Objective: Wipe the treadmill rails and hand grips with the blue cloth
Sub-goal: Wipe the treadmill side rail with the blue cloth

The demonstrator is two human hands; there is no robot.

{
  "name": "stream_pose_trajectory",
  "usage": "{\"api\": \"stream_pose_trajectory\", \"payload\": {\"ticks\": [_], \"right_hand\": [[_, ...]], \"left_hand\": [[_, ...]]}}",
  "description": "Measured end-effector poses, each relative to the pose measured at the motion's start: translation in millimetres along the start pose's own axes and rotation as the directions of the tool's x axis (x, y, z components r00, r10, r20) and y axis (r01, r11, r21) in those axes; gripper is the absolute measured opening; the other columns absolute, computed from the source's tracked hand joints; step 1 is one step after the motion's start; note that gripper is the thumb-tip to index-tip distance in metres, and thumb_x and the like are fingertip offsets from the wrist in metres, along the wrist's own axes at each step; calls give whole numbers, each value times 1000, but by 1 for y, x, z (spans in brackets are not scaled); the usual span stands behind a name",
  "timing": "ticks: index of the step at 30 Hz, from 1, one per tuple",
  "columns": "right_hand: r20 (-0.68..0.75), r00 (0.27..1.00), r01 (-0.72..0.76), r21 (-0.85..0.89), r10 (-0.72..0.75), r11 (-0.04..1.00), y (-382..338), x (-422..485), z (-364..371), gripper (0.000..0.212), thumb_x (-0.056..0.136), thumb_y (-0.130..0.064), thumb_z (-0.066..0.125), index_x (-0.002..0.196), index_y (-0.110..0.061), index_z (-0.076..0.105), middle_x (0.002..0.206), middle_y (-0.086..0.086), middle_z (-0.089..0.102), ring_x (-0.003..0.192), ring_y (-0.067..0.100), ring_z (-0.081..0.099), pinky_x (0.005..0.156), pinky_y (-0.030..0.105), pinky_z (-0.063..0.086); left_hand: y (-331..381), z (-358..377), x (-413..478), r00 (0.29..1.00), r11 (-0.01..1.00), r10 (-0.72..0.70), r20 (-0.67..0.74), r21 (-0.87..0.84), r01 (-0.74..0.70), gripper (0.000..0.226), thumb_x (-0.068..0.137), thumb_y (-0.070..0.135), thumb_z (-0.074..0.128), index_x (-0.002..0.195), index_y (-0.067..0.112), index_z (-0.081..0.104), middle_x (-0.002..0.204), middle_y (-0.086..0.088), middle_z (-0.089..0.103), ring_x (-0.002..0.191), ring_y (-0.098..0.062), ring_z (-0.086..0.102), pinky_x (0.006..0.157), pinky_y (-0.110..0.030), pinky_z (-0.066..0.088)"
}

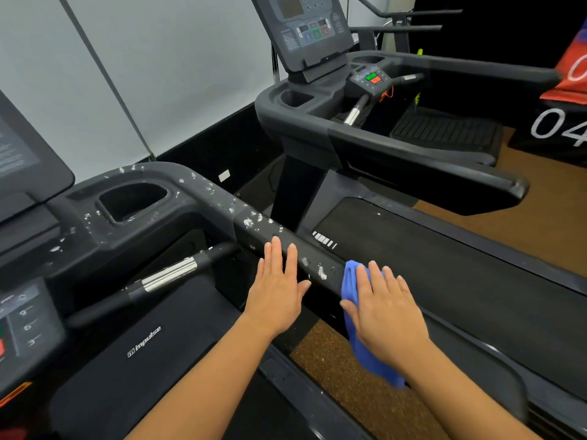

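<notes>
The near treadmill's dark right rail (216, 198) runs from the cup holder toward me and is dotted with white specks. My left hand (278, 289) lies flat on this rail with straight fingers. Just to its right, my right hand (382, 308) presses the blue cloth (351, 281) flat against the rail; the cloth hangs down below my palm. White specks sit on the rail between my two hands. A silver-banded hand grip (168, 274) juts out left of the rail, below the console.
A second treadmill (413, 147) stands to the right with its own rails, console and belt. A gap of brown floor (343, 369) lies between the machines. The near console (25, 315) is at the left edge. A banner (568, 90) hangs at far right.
</notes>
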State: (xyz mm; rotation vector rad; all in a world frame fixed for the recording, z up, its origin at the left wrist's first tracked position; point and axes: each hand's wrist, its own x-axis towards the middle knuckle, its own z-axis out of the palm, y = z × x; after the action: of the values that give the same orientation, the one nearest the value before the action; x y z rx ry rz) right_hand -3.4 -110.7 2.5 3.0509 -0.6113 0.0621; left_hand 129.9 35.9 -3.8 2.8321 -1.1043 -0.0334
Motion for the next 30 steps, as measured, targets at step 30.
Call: {"api": "stream_pose_trajectory", "payload": {"ticks": [30], "right_hand": [[91,966,234,83,-241,969,1,39,-4,89,84,-56,-4,145,3,22,144,26,36,124,42,42,102,47,37]], "left_hand": [[13,-10,4,989,976,-130,68,-165,140,73,99,35,44,152,9,1,157,-16,-17,146,-31,-9,119,-41,11]]}}
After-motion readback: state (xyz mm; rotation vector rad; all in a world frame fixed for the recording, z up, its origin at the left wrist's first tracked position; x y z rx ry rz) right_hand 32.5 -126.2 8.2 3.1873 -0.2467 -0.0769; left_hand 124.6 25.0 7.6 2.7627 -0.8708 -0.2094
